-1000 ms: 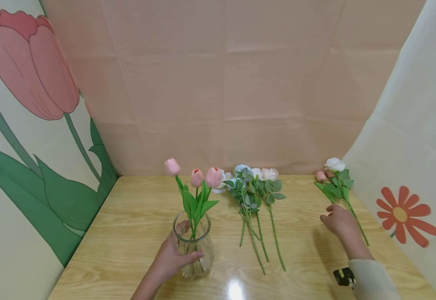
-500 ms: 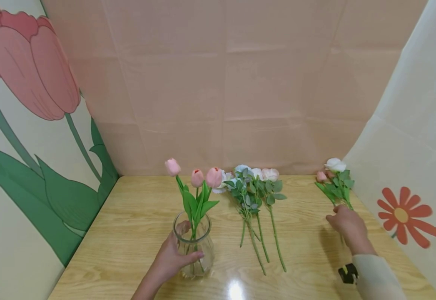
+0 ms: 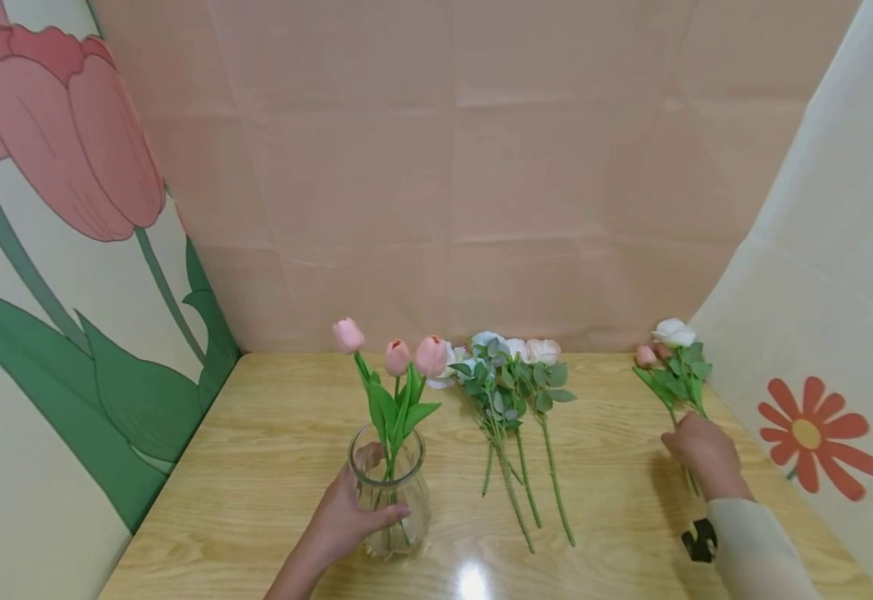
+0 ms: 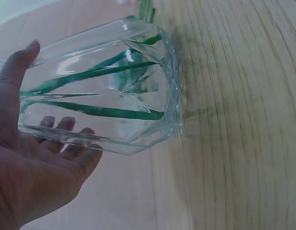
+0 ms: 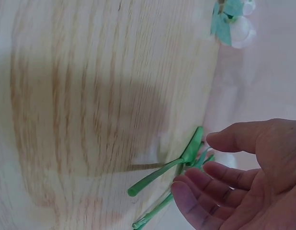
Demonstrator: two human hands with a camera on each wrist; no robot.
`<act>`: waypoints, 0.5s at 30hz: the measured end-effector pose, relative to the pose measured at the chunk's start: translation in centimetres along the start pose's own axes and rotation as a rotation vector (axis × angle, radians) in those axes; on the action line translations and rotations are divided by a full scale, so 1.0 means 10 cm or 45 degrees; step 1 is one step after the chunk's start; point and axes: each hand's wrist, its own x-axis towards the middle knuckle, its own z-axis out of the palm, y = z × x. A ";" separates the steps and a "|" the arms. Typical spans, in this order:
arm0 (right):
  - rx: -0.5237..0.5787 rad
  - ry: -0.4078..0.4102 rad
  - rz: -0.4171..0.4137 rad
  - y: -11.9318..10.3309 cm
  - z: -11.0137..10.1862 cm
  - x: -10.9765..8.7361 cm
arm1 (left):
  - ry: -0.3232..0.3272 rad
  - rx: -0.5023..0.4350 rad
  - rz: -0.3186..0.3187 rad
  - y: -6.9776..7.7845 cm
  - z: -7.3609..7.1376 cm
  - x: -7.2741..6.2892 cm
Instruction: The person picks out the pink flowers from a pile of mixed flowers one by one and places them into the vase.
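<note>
My left hand (image 3: 342, 517) grips a clear glass vase (image 3: 415, 500) from its left side, thumb across the front. Three pink tulips (image 3: 431, 357) stand in it, and the left wrist view shows their green stems (image 4: 129, 113) through the glass. At the right end of the table lie a white rose (image 3: 674, 332) and pink tulips (image 3: 645, 356). Over their stems hovers my right hand (image 3: 706, 454). In the right wrist view its thumb and fingers are apart beside a green stem (image 5: 155, 181); no clear grip on it shows.
Between the hands, several white, pale pink and blue flowers (image 3: 543, 351) with leafy stems lie in a bunch on the wooden table (image 3: 256, 467). A pink cloth (image 3: 444, 167) hangs behind, and a floral cloth (image 3: 841, 275) borders the right side.
My right hand has moved slightly right and come in over the stems of the right-hand flowers. The left hand and vase have stayed in place.
</note>
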 end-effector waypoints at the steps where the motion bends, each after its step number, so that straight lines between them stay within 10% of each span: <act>1: 0.000 -0.002 0.004 0.00 0.00 0.00 | -0.003 0.001 -0.002 0.00 0.00 0.00; 15: -0.009 -0.004 0.011 0.12 0.08 0.15 | -0.005 0.009 0.035 -0.01 0.01 0.00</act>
